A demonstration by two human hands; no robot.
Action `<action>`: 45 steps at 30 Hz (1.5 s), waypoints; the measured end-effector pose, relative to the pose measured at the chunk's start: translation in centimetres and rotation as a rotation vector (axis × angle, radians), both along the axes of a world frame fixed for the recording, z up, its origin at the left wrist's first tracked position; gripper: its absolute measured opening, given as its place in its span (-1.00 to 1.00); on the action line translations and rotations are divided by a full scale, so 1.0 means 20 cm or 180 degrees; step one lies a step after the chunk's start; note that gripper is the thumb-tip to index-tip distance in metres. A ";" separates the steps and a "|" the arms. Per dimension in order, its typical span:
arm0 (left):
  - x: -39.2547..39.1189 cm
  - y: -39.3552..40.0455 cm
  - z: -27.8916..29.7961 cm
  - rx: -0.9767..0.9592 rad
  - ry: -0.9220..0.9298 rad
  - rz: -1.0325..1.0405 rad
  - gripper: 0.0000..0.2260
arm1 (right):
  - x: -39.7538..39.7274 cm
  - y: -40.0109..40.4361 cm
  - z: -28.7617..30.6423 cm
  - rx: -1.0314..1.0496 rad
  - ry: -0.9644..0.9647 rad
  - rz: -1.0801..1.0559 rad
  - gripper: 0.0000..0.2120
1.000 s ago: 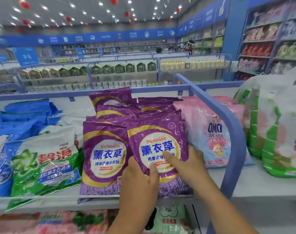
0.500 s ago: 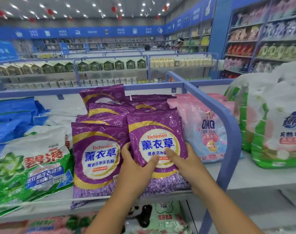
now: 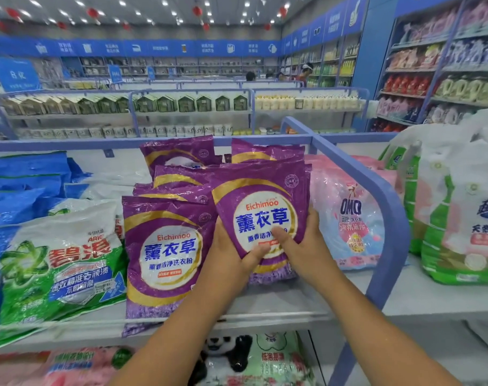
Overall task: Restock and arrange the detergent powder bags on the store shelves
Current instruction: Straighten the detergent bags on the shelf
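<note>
On the upper shelf (image 3: 279, 305), both hands grip one purple bag (image 3: 261, 210) by its lower part, left hand (image 3: 228, 257) and right hand (image 3: 304, 246) thumbs on its front, raised above the purple stack (image 3: 164, 246), beside pink bags (image 3: 346, 218).

1. Held bag (image 3: 261, 215): purple, with a gold ring round a white disc printed "Eichimoo" and blue characters. It stands nearly upright, gripped at its lower edge from both sides, lifted above the shelf (image 3: 279, 305).
2. Front bag (image 3: 164, 254): same purple design, lying tilted back on the shelf just left of the held bag, its bottom edge hanging over the shelf lip.
3. Rear bags (image 3: 178, 160): more purple bags stacked leaning behind these two, only their tops showing.
</note>
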State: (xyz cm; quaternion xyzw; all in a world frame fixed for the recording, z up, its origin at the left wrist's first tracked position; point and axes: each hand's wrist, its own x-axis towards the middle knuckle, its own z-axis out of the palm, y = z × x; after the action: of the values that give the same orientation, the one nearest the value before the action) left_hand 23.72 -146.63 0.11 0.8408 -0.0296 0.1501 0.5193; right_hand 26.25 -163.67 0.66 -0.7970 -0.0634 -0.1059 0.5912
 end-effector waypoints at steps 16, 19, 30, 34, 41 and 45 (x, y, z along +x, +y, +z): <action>0.00 -0.05 -0.02 -0.0407 0.0061 0.0147 -0.26 | 0.01 0.00 0.03 0.0229 0.0187 -0.0287 -0.22; -0.01 -0.06 0.00 -0.0451 0.0030 0.0281 -0.24 | 0.04 -0.02 0.08 -0.0022 0.0209 -0.0288 -0.43; 0.01 -0.05 0.02 -0.0015 0.0013 0.0417 -0.19 | 0.08 0.05 0.17 -0.0014 0.0059 -0.0485 -0.38; 0.02 -0.05 0.02 0.0220 -0.0010 0.0548 -0.19 | 0.13 0.04 0.15 -0.0026 -0.0054 -0.0450 -0.46; -0.07 -0.06 0.06 0.0253 -0.0032 0.0340 -0.12 | 0.06 0.04 0.07 0.0237 -0.0157 -0.0952 -0.75; -0.30 0.11 0.10 0.0210 -0.0427 0.0337 -0.40 | -0.09 0.06 0.03 0.0013 -0.0361 -0.1079 -0.53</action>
State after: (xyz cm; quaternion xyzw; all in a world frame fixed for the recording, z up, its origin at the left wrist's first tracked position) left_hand 17.80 -144.47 2.07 0.8459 -0.0248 0.2322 0.4795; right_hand 24.39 -162.50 1.19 -0.7878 0.0389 -0.2490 0.5620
